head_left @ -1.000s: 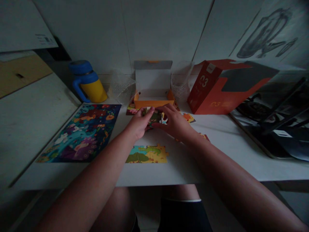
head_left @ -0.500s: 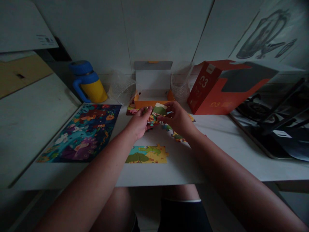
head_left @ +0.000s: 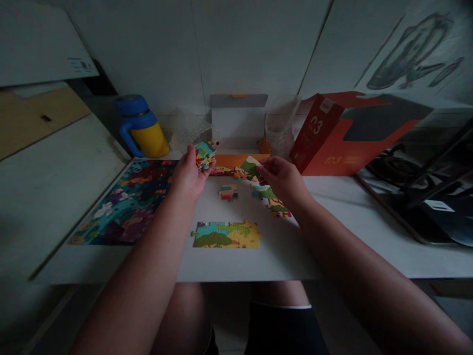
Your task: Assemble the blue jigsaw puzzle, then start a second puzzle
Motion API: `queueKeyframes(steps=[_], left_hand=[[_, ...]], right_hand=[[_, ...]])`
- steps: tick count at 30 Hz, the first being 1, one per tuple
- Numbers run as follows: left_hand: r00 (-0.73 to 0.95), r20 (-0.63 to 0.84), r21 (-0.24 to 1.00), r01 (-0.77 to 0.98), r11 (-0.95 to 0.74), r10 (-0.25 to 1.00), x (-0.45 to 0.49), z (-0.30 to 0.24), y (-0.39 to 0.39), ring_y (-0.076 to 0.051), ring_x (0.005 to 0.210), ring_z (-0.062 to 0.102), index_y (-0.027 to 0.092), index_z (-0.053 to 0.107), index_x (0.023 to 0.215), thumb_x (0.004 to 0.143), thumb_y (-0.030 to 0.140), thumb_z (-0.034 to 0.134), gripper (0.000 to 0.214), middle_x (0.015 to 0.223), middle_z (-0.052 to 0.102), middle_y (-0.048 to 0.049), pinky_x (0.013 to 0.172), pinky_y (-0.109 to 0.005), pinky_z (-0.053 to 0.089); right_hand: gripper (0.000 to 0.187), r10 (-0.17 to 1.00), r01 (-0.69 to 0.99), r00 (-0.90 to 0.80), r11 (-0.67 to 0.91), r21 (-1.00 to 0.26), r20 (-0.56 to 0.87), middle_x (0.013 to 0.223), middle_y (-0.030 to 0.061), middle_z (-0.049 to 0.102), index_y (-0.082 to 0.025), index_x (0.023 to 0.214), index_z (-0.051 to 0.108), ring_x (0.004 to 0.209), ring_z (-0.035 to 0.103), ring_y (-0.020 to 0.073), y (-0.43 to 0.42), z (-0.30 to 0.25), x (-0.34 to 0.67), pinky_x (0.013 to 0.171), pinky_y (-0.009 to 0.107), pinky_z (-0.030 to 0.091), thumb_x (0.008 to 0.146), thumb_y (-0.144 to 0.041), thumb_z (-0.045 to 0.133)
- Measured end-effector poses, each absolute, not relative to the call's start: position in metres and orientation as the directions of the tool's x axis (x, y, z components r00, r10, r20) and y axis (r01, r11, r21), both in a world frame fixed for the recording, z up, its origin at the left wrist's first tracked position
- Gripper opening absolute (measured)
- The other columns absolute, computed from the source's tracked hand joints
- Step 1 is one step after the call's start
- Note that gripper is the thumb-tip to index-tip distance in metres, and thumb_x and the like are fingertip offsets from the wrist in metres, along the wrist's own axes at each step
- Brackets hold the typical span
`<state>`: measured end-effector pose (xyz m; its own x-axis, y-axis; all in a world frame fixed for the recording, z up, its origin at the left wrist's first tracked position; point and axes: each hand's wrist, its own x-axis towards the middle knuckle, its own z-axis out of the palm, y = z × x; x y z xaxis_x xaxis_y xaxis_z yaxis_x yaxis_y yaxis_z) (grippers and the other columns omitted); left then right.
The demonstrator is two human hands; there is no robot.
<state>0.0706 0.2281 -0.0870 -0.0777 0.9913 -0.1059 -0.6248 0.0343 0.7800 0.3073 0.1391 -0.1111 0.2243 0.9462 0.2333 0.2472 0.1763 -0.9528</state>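
My left hand [head_left: 192, 172] is closed around a small stack of jigsaw puzzle pieces [head_left: 205, 154], raised above the table. Between the fingertips of my right hand [head_left: 283, 175] is a green jigsaw puzzle piece [head_left: 250, 167] with a pale edge. Below, near the table's front edge, lies a joined strip of puzzle pieces [head_left: 227, 234] in blue, green and yellow. One loose piece [head_left: 228, 192] rests on the table between my hands. More pieces [head_left: 279, 207] lie by my right wrist, partly overlapped by it.
A dark, colourful picture sheet [head_left: 121, 212] lies at left, partly behind my left arm. Behind stand a blue and yellow jug [head_left: 148, 138], an open orange box [head_left: 240, 160], clear plastic wrapping [head_left: 279, 125] and a red box [head_left: 354, 143]. A black stove [head_left: 424, 197] is at right.
My hands have moved apart. The left has gone left and up with the stack; the right now holds the green piece away from it. The view has shifted slightly.
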Motion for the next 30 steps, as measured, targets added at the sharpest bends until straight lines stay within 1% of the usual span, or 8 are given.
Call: queueKeyframes(steps=[5,10,14,19,23,26,28,30], left_hand=[[-0.098,-0.076,0.766,-0.643,-0.005,0.992,0.06,-0.086,0.236,-0.014,0.087,0.076,0.022,0.066,0.092,0.106,0.046,0.069,0.028,0.098,0.076,-0.0026,0.082,-0.028,0.066],[-0.096,-0.071,0.747,-0.665,-0.011,0.993,0.058,-0.085,0.236,-0.014,0.085,0.076,0.022,0.065,0.091,0.107,0.045,0.067,0.028,0.092,0.076,-0.002,0.081,-0.03,0.067],[-0.121,-0.088,0.759,-0.651,-0.012,0.989,0.057,-0.082,0.235,-0.014,0.083,0.076,0.023,0.064,0.091,0.105,0.047,0.07,0.028,0.089,0.076,-0.0005,0.078,-0.027,0.066],[-0.128,-0.108,0.803,-0.596,0.01,0.986,0.056,-0.081,0.235,-0.014,0.08,0.076,0.023,0.061,0.09,0.101,0.051,0.075,0.033,0.085,0.074,0.0005,0.075,-0.024,0.063],[-0.097,-0.089,0.805,-0.593,0.015,0.991,0.061,-0.084,0.232,-0.014,0.079,0.075,0.023,0.061,0.091,0.097,0.048,0.08,0.033,0.088,0.073,0.0022,0.075,-0.026,0.063],[-0.057,-0.066,0.832,-0.554,0.023,0.996,0.072,-0.09,0.224,-0.014,0.078,0.073,0.023,0.062,0.093,0.097,0.046,0.08,0.03,0.092,0.073,0.0019,0.072,-0.026,0.063],[-0.013,-0.048,0.865,-0.501,0.035,0.999,0.082,-0.094,0.217,-0.015,0.078,0.072,0.023,0.063,0.097,0.098,0.046,0.079,0.028,0.094,0.073,0.0007,0.071,-0.027,0.062],[0.035,-0.033,0.892,-0.45,0.045,0.999,0.092,-0.097,0.208,-0.016,0.078,0.072,0.024,0.064,0.1,0.098,0.047,0.079,0.027,0.095,0.074,-0.0005,0.071,-0.027,0.062]], right_hand=[[0.018,0.989,0.501,0.04,0.105,-0.859,0.143,0.075,0.0017,0.077,-0.019,0.109,0.073,0.062,0.068,0.0145,0.144,-0.104,0.279,0.057,0.024,0.048,0.098,-0.033,0.069],[0.017,0.98,0.726,-0.153,0.198,-0.658,0.126,0.09,0.0058,0.082,-0.019,0.113,0.079,0.073,0.072,0.0163,0.161,-0.09,0.227,0.064,0.026,0.047,0.099,-0.025,0.07],[0.012,0.964,0.755,-0.248,0.257,-0.603,0.101,0.093,0.0055,0.083,-0.021,0.103,0.083,0.078,0.074,0.0184,0.181,-0.091,0.191,0.071,0.027,0.05,0.094,-0.02,0.075],[0.009,0.966,0.781,-0.233,0.256,-0.569,0.114,0.097,0.0074,0.084,-0.022,0.096,0.083,0.089,0.076,0.023,0.198,-0.096,0.183,0.079,0.028,0.052,0.087,-0.019,0.081],[0.017,0.977,0.796,-0.088,0.185,-0.576,0.192,0.104,0.0122,0.083,-0.019,0.106,0.08,0.093,0.076,0.0232,0.193,-0.09,0.206,0.08,0.03,0.053,0.101,-0.026,0.065],[0.036,0.969,0.744,0.056,0.119,-0.657,0.239,0.099,0.013,0.082,-0.017,0.114,0.073,0.077,0.075,0.0198,0.183,-0.082,0.229,0.067,0.029,0.052,0.112,-0.042,0.048],[0.042,0.974,0.613,0.095,0.106,-0.783,0.207,0.089,0.0099,0.081,-0.018,0.111,0.07,0.063,0.07,0.0172,0.177,-0.08,0.242,0.055,0.027,0.049,0.107,-0.057,0.056],[0.04,0.981,0.493,0.097,0.096,-0.865,0.165,0.078,0.0061,0.077,-0.02,0.101,0.068,0.055,0.066,0.0155,0.173,-0.082,0.252,0.047,0.025,0.046,0.097,-0.059,0.073]])
